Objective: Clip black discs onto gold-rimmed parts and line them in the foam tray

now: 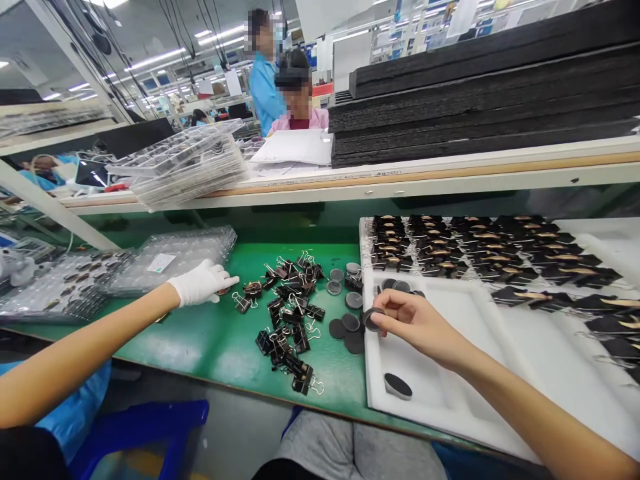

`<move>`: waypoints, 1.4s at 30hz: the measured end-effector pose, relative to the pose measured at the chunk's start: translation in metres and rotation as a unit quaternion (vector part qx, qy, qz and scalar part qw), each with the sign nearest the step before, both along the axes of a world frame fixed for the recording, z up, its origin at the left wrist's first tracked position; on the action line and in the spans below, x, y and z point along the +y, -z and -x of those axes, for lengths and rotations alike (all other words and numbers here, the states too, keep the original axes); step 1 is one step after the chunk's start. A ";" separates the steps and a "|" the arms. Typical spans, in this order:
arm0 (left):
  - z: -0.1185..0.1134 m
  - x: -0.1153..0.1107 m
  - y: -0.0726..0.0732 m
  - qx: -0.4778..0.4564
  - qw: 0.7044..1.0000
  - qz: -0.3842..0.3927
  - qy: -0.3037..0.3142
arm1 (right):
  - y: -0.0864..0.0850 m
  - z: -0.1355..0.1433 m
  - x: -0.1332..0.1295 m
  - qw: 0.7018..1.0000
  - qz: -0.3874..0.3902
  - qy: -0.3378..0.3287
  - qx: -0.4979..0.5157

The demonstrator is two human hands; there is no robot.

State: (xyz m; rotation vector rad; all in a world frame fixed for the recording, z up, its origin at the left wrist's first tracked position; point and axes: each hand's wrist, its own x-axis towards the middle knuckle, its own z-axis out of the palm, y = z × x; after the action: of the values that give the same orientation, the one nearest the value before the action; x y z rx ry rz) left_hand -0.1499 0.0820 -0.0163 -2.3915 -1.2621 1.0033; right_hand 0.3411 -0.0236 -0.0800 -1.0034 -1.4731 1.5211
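Note:
My left hand (200, 283), in a white glove, is over the left of the green table, fingers reaching right. A small brownish piece (223, 291), partly hidden, shows at its fingertips. Just right of it lies a loose pile of black binder clips (293, 303) with silver handles. My bare right hand (407, 320) pinches a dark round disc (373, 319) between thumb and fingers, above the left rim of a white foam tray (374, 380). Several similar grey and black discs (354, 301) lie beside the tray. One black-topped disc (398, 386) rests tilted inside it.
Rows of clipped black pieces (435, 243) fill the tray's back and right. Clear plastic trays (170, 257) are stacked at the left. Above runs a shelf (300, 193) with black foam sheets (450, 100) and more clear trays (185, 160). Two people (265, 87) are beyond it.

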 end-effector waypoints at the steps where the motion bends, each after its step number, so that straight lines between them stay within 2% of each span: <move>1: 0.002 0.001 0.000 -0.005 1.000 0.002 0.004 | -0.001 0.000 0.000 1.000 -0.001 0.001 0.001; 5: 0.005 0.004 0.000 -0.052 0.998 0.011 0.025 | -0.004 0.001 -0.001 1.000 0.000 0.005 0.016; 9: 0.000 0.005 0.000 -0.105 0.994 -0.017 0.020 | -0.004 -0.001 -0.001 1.000 -0.010 0.015 0.021; 11: -0.004 0.005 -0.006 -0.159 0.987 -0.038 -0.001 | -0.002 -0.002 0.000 0.999 -0.015 0.026 0.017; 13: -0.012 0.003 -0.016 -0.251 0.965 -0.072 -0.029 | -0.001 -0.001 0.003 0.999 -0.012 0.052 0.011; 15: -0.030 0.000 -0.028 -0.385 0.915 -0.114 -0.040 | -0.003 0.003 0.008 0.997 -0.001 0.080 0.013; 17: -0.063 -0.005 -0.035 -0.534 0.836 -0.122 -0.032 | -0.008 0.012 0.013 0.995 0.013 0.094 0.036; 18: -0.085 -0.007 -0.036 -0.603 0.791 -0.100 -0.033 | -0.012 0.017 0.016 0.994 0.019 0.094 0.053; 20: -0.136 -0.009 -0.031 -0.724 0.688 0.024 -0.047 | -0.019 0.028 0.020 0.992 0.018 0.095 0.084; 22: -0.189 -0.008 -0.019 -0.792 0.590 0.136 -0.074 | -0.023 0.035 0.023 0.989 -0.021 0.109 0.099; 23: -0.214 -0.007 -0.012 -0.797 0.566 0.183 -0.103 | -0.023 0.036 0.023 0.987 -0.051 0.116 0.101; 24: -0.236 -0.006 -0.005 -0.792 0.555 0.218 -0.134 | -0.022 0.036 0.023 0.984 -0.081 0.120 0.102; 26: -0.268 -0.005 0.008 -0.766 0.565 0.251 -0.175 | -0.016 0.032 0.021 0.980 -0.117 0.120 0.107; 28: -0.284 -0.007 0.016 -0.741 0.596 0.250 -0.184 | -0.010 0.026 0.018 0.981 -0.103 0.118 0.118; 30: -0.287 -0.009 0.019 -0.726 0.621 0.241 -0.170 | -0.005 0.021 0.016 0.981 -0.070 0.122 0.134; 34: -0.276 -0.011 0.015 -0.714 0.620 0.292 -0.143 | 0.000 0.019 0.016 0.973 -0.018 0.164 0.162; 36: -0.271 -0.012 0.012 -0.699 0.631 0.310 -0.128 | 0.001 0.021 0.017 0.968 0.010 0.186 0.167; 38: -0.269 -0.013 0.011 -0.692 0.664 0.270 -0.091 | 0.000 0.022 0.018 0.966 0.038 0.201 0.161; 42: -0.269 -0.016 0.016 -0.654 0.748 0.111 0.012 | 0.001 0.022 0.020 0.960 0.038 0.238 0.139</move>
State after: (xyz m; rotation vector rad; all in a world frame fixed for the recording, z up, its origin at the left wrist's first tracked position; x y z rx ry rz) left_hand 0.1193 0.0659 -0.0325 -3.3091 -1.3875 -0.8953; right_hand 0.3188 -0.0037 -0.0806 -1.0465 -0.9013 1.3052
